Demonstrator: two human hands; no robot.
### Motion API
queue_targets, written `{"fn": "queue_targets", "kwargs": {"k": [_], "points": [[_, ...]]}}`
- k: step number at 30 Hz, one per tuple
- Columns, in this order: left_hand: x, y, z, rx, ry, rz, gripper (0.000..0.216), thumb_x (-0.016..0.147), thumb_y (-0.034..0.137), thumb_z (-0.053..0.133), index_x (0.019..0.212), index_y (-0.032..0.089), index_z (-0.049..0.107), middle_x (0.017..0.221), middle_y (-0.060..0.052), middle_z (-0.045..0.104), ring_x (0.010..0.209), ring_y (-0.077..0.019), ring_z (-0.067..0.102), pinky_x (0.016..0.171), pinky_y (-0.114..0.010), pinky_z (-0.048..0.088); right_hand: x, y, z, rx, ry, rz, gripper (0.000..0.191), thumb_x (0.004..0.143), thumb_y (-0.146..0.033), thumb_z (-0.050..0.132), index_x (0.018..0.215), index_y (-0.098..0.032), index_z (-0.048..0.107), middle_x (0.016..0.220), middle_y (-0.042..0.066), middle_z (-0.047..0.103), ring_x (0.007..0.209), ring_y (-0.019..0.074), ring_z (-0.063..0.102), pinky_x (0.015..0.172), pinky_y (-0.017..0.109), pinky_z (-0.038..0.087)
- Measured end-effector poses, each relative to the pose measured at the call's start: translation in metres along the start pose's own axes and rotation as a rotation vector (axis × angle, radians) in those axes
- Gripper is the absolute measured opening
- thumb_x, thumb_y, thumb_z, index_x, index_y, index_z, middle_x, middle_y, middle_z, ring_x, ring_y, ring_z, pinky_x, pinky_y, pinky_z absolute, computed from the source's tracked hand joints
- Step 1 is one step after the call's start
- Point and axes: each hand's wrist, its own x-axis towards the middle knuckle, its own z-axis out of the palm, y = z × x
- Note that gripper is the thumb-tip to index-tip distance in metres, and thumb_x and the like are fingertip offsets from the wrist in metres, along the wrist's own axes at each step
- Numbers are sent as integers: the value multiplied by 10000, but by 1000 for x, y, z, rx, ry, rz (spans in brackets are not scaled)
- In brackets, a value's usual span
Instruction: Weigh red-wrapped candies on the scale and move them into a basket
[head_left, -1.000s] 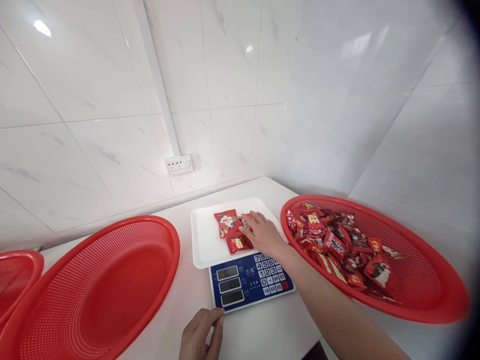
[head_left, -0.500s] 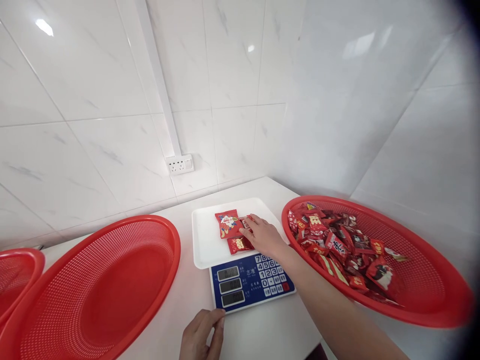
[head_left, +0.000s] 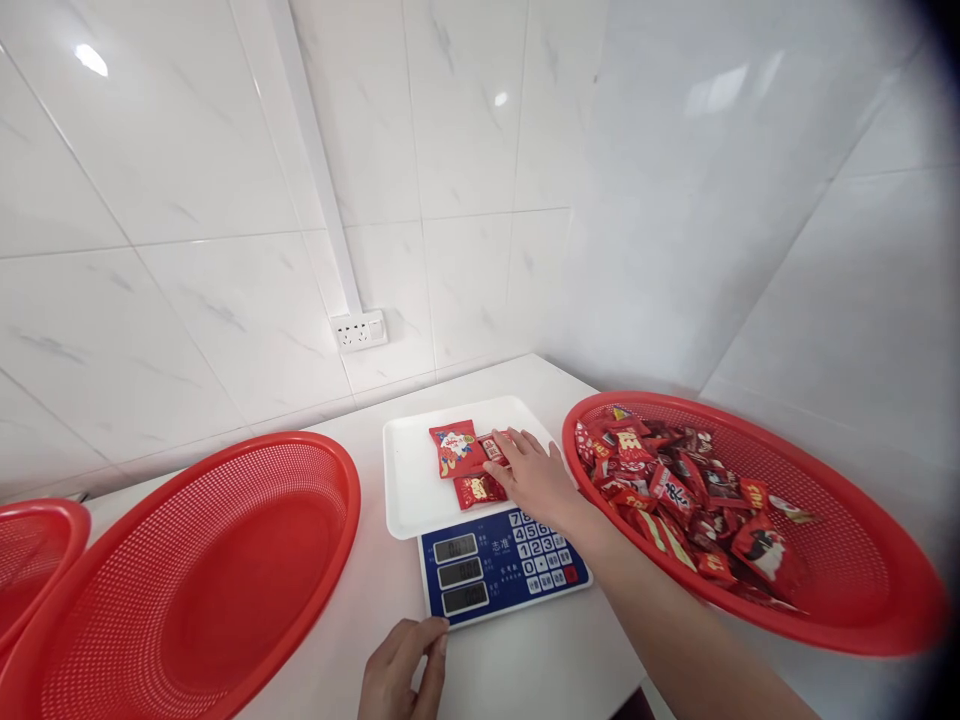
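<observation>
The right hand (head_left: pixel 534 477) lies on the sweet packets (head_left: pixel 455 448) on the scale (head_left: pixel 495 570), on its white tray (head_left: pixel 412 490). Its grip is spread flat, pinching nothing visible. The left hand (head_left: pixel 397 680) (loose, holding nothing) touches the scale's front corner on the desk (head_left: pixel 525 670). Weighing seems under way; a true reading calls for lifting the right hand clear.

**Bench (head_left: pixel 525 660) layout, left to right**

Far-left basket (head_left: pixel 30 560); left basket (head_left: pixel 202 570); scale (head_left: pixel 499 565) at centre, its pan (head_left: pixel 409 490) on the far side carrying a few packets (head_left: pixel 455 448); right basket (head_left: pixel 862 590) holding a packet heap (head_left: pixel 675 490). Wall socket (head_left: pixel 359 329) behind the scale.
</observation>
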Motion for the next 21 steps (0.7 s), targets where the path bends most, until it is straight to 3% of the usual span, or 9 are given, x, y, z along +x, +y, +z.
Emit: {"fn": "queue_targets", "kwargs": {"k": [3, 5, 7, 9, 11, 14, 17, 21], "points": [[1, 0, -1, 20, 8, -12, 158, 887, 302, 474, 876, 248, 623, 659, 5, 617, 565, -122, 584, 515, -195, 453, -23, 5, -2, 194, 114, -142, 520, 925, -438, 350, 1372, -176, 394, 1442, 126, 385, 1330, 278, 317, 1065, 488, 281], [1, -1, -1, 25, 2, -28, 168, 886, 316, 474, 871, 247, 627, 657, 4, 620, 566, -125, 586, 508, -195, 456, -45, 12, -2, 349, 214, -255, 429, 928, -407, 372, 1282, -189, 478, 1333, 117, 511, 1241, 234, 440, 1019, 399, 367], [0, -2, 0, 29, -6, -37, 172, 883, 329, 479, 872, 249, 631, 667, 1, 629, 581, -127, 594, 518, -195, 465, -70, 19, 3, 450, 271, -306, 282, 929, -368, 391, 1049, -202, 584, 1052, 94, 652, 997, 201, 589, 877, 333, 461], [-1, -4, 1, 33, -13, -42, 175, 882, 338, 481, 879, 249, 633, 678, -1, 638, 592, -128, 601, 521, -193, 470, -95, 25, 12, 500, 262, -301, 282, 930, -352, 383, 756, -207, 553, 724, 36, 615, 684, 156, 581, 641, 262, 473], [0, -4, 1, 40, -20, -39, 175, 882, 338, 482, 890, 248, 632, 680, 0, 641, 595, -127, 606, 525, -192, 473, -118, 27, 27, 525, 203, -290, 364, 928, -368, 372, 606, -212, 440, 582, -6, 512, 537, 125, 488, 511, 229, 398], [2, -1, -2, 57, -47, -7, 164, 884, 317, 487, 892, 240, 632, 686, 1, 645, 603, -124, 614, 544, -190, 486, -143, 25, 54, 593, -18, -300, 403, 913, -402, 387, 563, -203, 391, 559, -18, 499, 529, 111, 466, 510, 213, 367], [7, 6, -7, 101, -108, 60, 155, 892, 278, 481, 913, 226, 626, 730, -9, 663, 643, -121, 635, 569, -182, 501, -154, 22, 73, 636, -227, -315, 367, 872, -419, 442, 586, -190, 467, 599, -7, 555, 557, 115, 489, 532, 213, 366], [14, 19, -13, 273, -156, 193, 176, 910, 231, 440, 937, 195, 610, 744, -36, 670, 668, -128, 644, 591, -199, 513, -156, 18, 74, 669, -308, -285, 262, 840, -369, 515, 679, -184, 605, 691, 11, 629, 648, 135, 546, 613, 226, 399]]}}
